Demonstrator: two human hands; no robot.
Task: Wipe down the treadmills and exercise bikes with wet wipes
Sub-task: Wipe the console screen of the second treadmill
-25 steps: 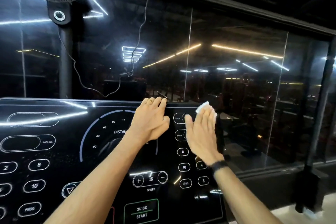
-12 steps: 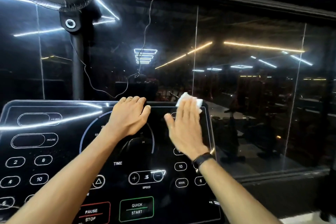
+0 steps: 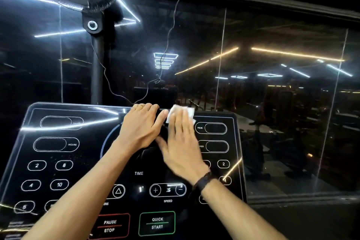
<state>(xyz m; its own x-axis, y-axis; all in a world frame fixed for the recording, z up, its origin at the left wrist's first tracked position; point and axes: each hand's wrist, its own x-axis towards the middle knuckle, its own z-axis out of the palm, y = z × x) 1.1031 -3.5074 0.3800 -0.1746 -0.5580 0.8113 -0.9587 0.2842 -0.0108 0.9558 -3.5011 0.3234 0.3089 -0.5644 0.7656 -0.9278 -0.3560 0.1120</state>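
Observation:
The treadmill's glossy black console (image 3: 58,161) fills the lower half of the view, marked with white button outlines. My right hand (image 3: 180,140) lies flat on its upper middle, fingers straight, pressing a white wet wipe (image 3: 181,112) against the panel near the top edge. The wipe sticks out beyond my fingertips. My left hand (image 3: 140,126) rests beside it, its fingers hooked over the console's top rim, thumb almost touching my right hand.
A dark glass wall (image 3: 272,103) stands right behind the console, reflecting ceiling lights and gym machines. A fan on a black pole (image 3: 97,54) rises at upper left, with a thin cable (image 3: 171,31) hanging down to the console top.
My right hand has slid the wipe leftward along the console's top, from the right button column to the middle, ending next to my left hand. The left hand kept its hold on the rim.

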